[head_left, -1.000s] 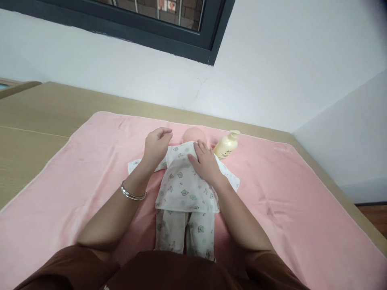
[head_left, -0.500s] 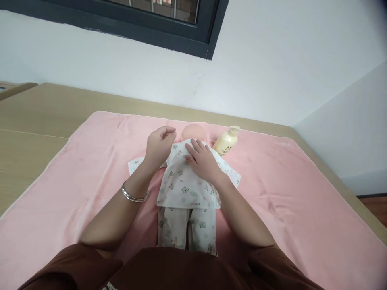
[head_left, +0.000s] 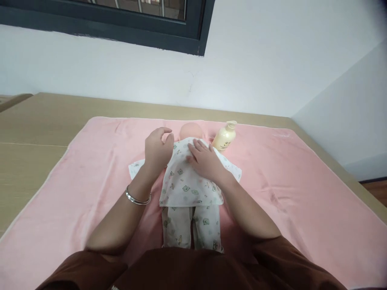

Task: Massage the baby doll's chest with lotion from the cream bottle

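From here the doll (head_left: 191, 130) lies on the pink blanket (head_left: 290, 169), face unseen, trousers (head_left: 206, 226) running behind the person's brown shirt (head_left: 181, 270); the right hand (head_left: 205, 159) rests flat on its printed top (head_left: 184, 189), gripping nothing; the left hand (head_left: 158, 150) half curls by the shoulder, whether holding anything I can't tell; the pump bottle (head_left: 224, 137) has unreadable lettering.

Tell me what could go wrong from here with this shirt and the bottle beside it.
The pump bottle is close to the right hand, so an outward sweep might knock it. The silver bangle near the left hand could snag the sleeve of the printed shirt. The pink blanket is creased, so it might bunch up if tugged.
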`<state>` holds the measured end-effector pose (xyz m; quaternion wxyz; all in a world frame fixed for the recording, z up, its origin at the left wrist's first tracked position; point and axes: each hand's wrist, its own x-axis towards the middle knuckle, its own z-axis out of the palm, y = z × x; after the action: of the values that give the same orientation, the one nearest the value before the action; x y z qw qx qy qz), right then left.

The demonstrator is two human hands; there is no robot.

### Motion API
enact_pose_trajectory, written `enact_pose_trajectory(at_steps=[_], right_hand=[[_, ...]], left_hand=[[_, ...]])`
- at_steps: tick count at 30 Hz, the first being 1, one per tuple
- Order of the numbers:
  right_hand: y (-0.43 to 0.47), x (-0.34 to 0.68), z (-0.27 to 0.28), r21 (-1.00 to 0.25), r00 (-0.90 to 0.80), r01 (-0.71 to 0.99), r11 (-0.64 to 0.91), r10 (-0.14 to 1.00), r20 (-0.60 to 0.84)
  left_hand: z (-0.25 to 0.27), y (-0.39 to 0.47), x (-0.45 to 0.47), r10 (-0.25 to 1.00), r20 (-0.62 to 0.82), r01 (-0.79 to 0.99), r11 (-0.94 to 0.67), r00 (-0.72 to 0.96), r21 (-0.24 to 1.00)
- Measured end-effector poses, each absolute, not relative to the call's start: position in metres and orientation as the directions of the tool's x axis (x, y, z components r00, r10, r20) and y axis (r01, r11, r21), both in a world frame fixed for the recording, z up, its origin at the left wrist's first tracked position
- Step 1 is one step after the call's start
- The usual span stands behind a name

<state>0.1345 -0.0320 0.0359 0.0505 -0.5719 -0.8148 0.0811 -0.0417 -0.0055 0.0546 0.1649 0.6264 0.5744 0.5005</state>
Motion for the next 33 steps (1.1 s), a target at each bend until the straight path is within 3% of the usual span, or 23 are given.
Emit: enact_pose_trajectory(at_steps=[3,6,14,20,23,27,33], right_hand=[[-0.039,0.144,0.051,-0.181,-0.272,0.951,0.253,0.958,-0.091],[-0.047,0.146,0.060,-0.226,-0.276,0.944,0.240,0.950,-0.144],[-0.022,0.150,0.039,-0.329,-0.119,0.942,0.072,0.985,-0.124],[0.001,0.158,0.020,-0.417,-0.114,0.905,0.083,0.992,-0.051],[0.004,0.155,0.012,-0.316,-0.097,0.944,0.100,0.995,0.024],[-0.011,0.140,0.013,-0.158,-0.117,0.978,0.133,0.987,0.107],[-0.032,0.130,0.024,-0.109,-0.202,0.971,0.212,0.974,0.100]], left_hand=[[0.045,-0.012,-0.028,0.868,0.496,0.652,-0.355,-0.037,0.670],[0.032,-0.015,-0.014,0.890,0.451,0.705,-0.362,0.066,0.610],[0.011,0.001,-0.010,0.935,0.295,0.787,-0.330,0.197,0.521],[0.014,-0.018,-0.007,0.915,0.165,0.843,-0.403,0.368,0.356],[0.016,-0.021,-0.008,0.914,0.145,0.850,-0.406,0.379,0.337],[0.011,-0.002,-0.013,0.925,0.170,0.825,-0.379,0.339,0.419],[0.000,0.010,-0.015,0.926,0.204,0.855,-0.372,0.317,0.362]])
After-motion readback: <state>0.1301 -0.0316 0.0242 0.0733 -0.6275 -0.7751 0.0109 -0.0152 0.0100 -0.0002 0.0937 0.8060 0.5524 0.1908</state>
